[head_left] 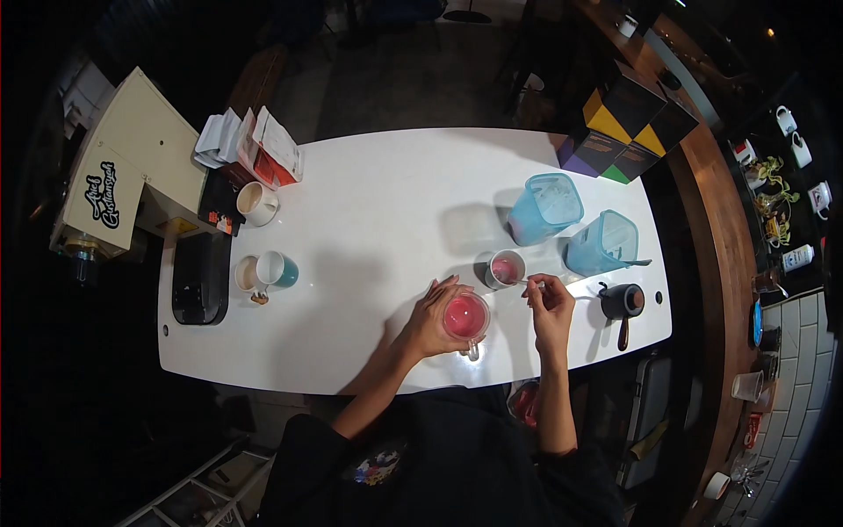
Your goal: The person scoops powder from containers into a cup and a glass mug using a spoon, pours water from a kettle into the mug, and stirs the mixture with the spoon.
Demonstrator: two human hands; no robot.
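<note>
My left hand is wrapped round a clear glass mug that holds pink liquid, its handle toward me. My right hand pinches the handle of a thin spoon, which reaches into a small white cup on the white table. Pink contents show inside this cup, just beyond the glass mug. Two light blue translucent containers stand behind and to the right of the cup. A spoon handle sticks out of the nearer one.
At the left are a cream machine, paper packets, and several mugs. A dark pot with a wooden handle stands at the right, and dark boxes with coloured patches are at the back right corner.
</note>
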